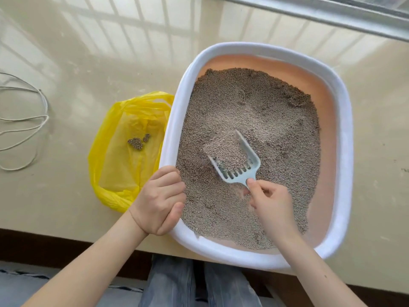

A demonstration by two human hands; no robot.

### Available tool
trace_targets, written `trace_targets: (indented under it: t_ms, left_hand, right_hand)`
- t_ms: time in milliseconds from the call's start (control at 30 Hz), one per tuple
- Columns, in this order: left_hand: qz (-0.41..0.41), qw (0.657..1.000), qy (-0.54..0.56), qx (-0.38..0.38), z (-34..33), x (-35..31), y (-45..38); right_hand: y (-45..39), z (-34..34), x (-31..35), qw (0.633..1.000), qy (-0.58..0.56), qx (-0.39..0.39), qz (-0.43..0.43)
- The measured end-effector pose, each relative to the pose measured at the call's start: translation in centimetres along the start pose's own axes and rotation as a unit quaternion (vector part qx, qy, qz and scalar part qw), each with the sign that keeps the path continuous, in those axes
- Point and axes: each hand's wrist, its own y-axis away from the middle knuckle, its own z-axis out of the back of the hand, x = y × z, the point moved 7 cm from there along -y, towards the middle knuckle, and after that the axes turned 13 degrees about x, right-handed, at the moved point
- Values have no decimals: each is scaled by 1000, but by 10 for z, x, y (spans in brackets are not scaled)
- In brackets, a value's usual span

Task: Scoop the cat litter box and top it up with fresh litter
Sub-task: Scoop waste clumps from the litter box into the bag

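Note:
A litter box with a white rim and pinkish inner walls sits on the pale counter, filled with grey-brown litter. My right hand holds the handle of a light blue slotted scoop, whose tray is loaded with litter and rests in the bed near the front. My left hand grips the box's near-left rim. A yellow plastic bag lies flat to the left of the box, with a few dark clumps on it.
A looped white cord lies on the counter at the far left. A metal window rail runs along the back right. The counter's front edge passes just under the box, above my jeans-clad legs.

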Motion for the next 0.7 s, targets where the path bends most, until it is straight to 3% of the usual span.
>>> trace_targets:
  t_ms: [467, 700]
  left_hand:
    - [3, 1000, -8, -6, -1, 1, 1]
    - [0, 1000, -8, -8, -1, 1, 2]
  right_hand:
    - [12, 0, -4, 999, -6, 32, -22]
    - [31, 27, -17, 999, -1, -1, -49]
